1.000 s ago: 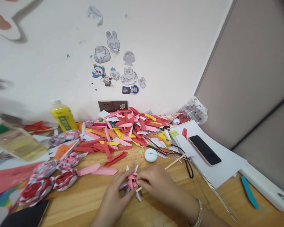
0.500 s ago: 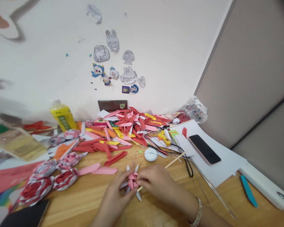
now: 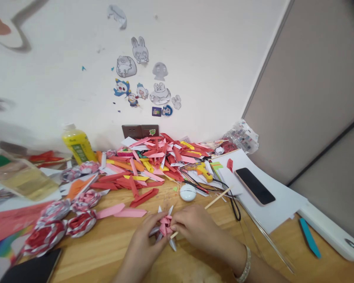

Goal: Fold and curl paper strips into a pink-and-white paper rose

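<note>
Near the front of the wooden table, a pink folded-paper flower (image 3: pixel 165 225) with white pointed tips sits between my two hands. My left hand (image 3: pixel 147 237) is closed round its left side, thumb below and fingers above. My right hand (image 3: pixel 191 227) grips a thin wooden stick (image 3: pixel 218 198), which slants from beside the flower up to the right. The fingertips of that hand press at the flower's right edge; what they pinch there is partly hidden. Two pink folded strips (image 3: pixel 131 212) lie left of my left hand.
Behind my hands spreads a heap of red, pink and yellow folded strips (image 3: pixel 162 155). A yellow glue gun (image 3: pixel 205 172), white round object (image 3: pixel 188 193) and phone (image 3: pixel 255 186) lie rightward. Finished paper flowers (image 3: pixel 82 223), a yellow bottle (image 3: pixel 76 144) and another phone (image 3: pixel 32 268) are left.
Almost nothing differs. Both hands keep their hold on the flower and the stick, with only a very slight shift of the right hand and stick.
</note>
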The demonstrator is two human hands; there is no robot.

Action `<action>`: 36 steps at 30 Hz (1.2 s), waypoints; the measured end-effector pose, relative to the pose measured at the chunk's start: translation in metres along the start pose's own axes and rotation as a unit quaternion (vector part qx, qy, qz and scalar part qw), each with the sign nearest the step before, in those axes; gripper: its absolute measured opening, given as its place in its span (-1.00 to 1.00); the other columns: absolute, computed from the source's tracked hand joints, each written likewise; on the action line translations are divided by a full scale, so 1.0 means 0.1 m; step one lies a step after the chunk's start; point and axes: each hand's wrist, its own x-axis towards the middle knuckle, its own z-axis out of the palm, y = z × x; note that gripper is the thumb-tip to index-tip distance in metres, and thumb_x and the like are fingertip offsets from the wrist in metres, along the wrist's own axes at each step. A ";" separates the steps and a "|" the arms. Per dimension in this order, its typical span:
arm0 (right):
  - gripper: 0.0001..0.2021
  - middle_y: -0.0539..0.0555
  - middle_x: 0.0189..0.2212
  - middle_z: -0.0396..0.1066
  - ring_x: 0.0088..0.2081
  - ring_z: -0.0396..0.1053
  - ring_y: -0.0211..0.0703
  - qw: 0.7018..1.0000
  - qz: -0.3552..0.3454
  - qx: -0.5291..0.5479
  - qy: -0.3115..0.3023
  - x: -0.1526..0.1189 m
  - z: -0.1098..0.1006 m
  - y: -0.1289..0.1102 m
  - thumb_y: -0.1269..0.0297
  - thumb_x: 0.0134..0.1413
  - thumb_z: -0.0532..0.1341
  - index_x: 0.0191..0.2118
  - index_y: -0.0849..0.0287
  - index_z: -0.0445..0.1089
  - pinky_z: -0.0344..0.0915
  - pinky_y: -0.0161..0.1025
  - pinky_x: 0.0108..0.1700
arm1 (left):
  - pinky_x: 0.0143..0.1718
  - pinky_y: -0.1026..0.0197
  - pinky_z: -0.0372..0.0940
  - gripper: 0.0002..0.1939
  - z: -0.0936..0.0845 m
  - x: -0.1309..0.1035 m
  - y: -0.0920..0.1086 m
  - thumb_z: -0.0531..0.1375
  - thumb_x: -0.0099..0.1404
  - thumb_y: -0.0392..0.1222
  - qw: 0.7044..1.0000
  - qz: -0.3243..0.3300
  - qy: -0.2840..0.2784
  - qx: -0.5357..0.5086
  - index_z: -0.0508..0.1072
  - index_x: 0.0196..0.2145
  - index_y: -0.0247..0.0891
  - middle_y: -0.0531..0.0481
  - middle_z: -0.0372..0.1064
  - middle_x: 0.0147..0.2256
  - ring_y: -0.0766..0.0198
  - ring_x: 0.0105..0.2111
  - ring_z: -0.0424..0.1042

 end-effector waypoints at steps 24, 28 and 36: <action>-0.92 -0.08 -0.54 0.44 -0.51 0.27 -0.37 0.989 0.078 0.122 0.006 -0.02 0.04 0.02 0.41 -0.04 0.23 -0.46 0.17 0.48 -0.04 -0.42 -0.48 | -0.22 0.17 0.47 -0.65 0.01 0.00 0.00 0.28 0.02 -0.18 1.000 0.027 -0.008 0.001 0.50 -0.17 -0.20 -0.08 0.53 -0.23 0.14 -0.22 0.52; -0.92 -0.07 -0.52 0.46 -0.49 0.29 -0.36 0.990 0.082 0.117 -0.001 -0.02 0.04 0.01 0.40 -0.03 0.23 -0.45 0.16 0.48 -0.04 -0.42 -0.47 | -0.20 0.16 0.46 -0.64 0.01 -0.01 0.00 0.28 0.01 -0.19 0.999 0.033 -0.009 0.011 0.51 -0.17 -0.20 -0.09 0.54 -0.23 0.13 -0.21 0.52; -0.82 -0.07 -0.54 0.41 -0.49 0.22 -0.37 0.994 0.007 0.105 -0.001 -0.02 0.02 0.04 0.46 0.10 0.15 -0.47 0.19 0.44 -0.04 -0.41 -0.44 | -0.19 0.16 0.45 -0.63 0.02 0.00 -0.04 0.25 0.04 -0.22 0.999 0.027 -0.015 0.014 0.50 -0.14 -0.20 -0.09 0.52 -0.21 0.14 -0.20 0.52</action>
